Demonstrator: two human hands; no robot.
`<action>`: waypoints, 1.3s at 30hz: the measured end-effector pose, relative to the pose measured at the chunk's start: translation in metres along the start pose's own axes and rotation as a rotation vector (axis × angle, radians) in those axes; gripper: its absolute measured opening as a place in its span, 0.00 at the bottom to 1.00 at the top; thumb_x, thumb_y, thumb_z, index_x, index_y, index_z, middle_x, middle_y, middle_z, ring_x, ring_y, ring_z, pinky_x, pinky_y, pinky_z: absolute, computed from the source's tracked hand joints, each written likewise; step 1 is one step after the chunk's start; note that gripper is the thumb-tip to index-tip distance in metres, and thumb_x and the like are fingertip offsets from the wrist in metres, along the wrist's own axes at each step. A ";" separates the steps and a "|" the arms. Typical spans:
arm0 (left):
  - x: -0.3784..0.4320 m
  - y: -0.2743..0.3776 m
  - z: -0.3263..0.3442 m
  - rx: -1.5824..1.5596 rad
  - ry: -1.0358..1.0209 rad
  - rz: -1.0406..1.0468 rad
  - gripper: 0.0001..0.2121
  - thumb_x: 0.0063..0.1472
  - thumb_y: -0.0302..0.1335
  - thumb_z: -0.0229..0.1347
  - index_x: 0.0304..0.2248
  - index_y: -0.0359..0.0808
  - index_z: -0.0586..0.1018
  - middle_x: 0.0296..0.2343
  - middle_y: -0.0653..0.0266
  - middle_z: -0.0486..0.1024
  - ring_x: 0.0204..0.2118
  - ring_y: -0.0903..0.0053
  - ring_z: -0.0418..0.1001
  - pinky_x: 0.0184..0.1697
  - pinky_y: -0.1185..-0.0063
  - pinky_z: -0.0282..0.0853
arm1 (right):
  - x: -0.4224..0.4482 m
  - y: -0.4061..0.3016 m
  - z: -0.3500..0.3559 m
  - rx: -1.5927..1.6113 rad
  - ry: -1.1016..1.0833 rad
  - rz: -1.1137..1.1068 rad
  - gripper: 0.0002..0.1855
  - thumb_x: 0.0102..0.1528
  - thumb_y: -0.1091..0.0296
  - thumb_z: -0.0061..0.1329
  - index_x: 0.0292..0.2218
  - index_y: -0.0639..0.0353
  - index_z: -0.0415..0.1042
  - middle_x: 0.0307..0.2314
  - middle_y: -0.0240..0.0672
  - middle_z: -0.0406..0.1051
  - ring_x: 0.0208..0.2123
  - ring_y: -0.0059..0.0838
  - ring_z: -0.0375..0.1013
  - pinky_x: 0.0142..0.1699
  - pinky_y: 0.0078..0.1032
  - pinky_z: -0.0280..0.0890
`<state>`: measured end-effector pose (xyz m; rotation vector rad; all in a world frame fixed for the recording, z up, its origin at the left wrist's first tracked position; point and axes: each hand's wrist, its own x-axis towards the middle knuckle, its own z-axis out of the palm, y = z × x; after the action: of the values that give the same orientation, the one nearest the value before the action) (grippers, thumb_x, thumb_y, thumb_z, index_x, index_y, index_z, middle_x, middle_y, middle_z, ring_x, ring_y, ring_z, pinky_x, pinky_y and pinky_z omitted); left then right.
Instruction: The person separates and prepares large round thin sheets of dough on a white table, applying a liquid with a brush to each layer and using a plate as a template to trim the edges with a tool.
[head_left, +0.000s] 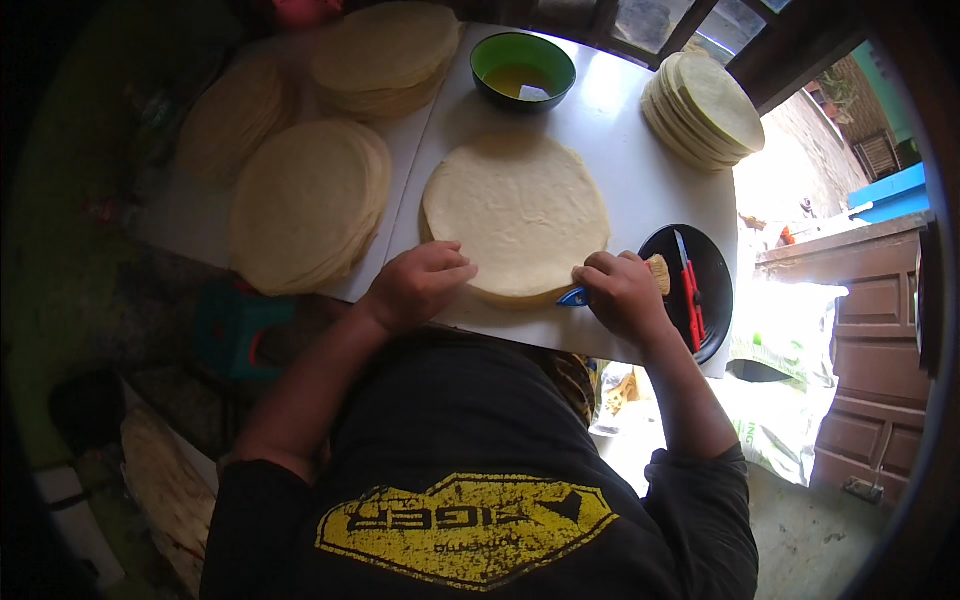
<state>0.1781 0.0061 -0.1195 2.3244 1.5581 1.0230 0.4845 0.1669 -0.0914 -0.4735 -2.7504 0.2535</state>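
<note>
A stack of round, flat dough sheets (517, 214) lies before me on a white table. My left hand (420, 285) is at its near left rim, with thumb and curled fingers on the edge of the top sheet. In my right hand (622, 292) is a brush whose pale bristles (660, 275) point right and whose blue handle (574, 298) sticks out to the left. The fingertips of that hand touch the stack's near right edge. Beyond the stack stands a green bowl (523, 71) with yellowish liquid and a small whitish piece inside.
A black plate (716, 300) with a red-handled knife (691, 292) sits at the table's right edge. More dough stacks stand at the left (304, 202), back left (386, 52) and back right (705, 112). A teal stool (232, 330) is below the table's left side.
</note>
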 end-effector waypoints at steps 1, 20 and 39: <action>-0.001 -0.001 0.002 0.025 -0.005 0.010 0.11 0.55 0.20 0.65 0.39 0.34 0.83 0.37 0.58 0.80 0.45 0.59 0.79 0.53 0.67 0.76 | -0.001 0.000 0.001 0.002 -0.027 0.010 0.10 0.48 0.71 0.57 0.34 0.49 0.73 0.27 0.28 0.71 0.28 0.33 0.73 0.37 0.31 0.65; 0.000 0.011 0.004 -0.085 0.090 -0.021 0.10 0.53 0.21 0.66 0.37 0.35 0.84 0.35 0.59 0.81 0.44 0.60 0.79 0.51 0.67 0.76 | -0.005 0.009 -0.004 0.043 -0.021 0.038 0.09 0.48 0.70 0.58 0.32 0.50 0.71 0.30 0.30 0.71 0.28 0.36 0.73 0.38 0.33 0.66; -0.004 0.016 0.005 -0.057 0.091 -0.009 0.09 0.54 0.24 0.67 0.36 0.35 0.84 0.33 0.60 0.81 0.41 0.63 0.80 0.48 0.70 0.78 | -0.004 0.012 -0.012 0.002 -0.017 -0.011 0.10 0.47 0.73 0.56 0.33 0.49 0.74 0.29 0.28 0.72 0.29 0.34 0.73 0.37 0.32 0.65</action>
<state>0.1919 -0.0032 -0.1174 2.2616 1.5479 1.1700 0.4959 0.1778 -0.0842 -0.4575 -2.7677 0.2588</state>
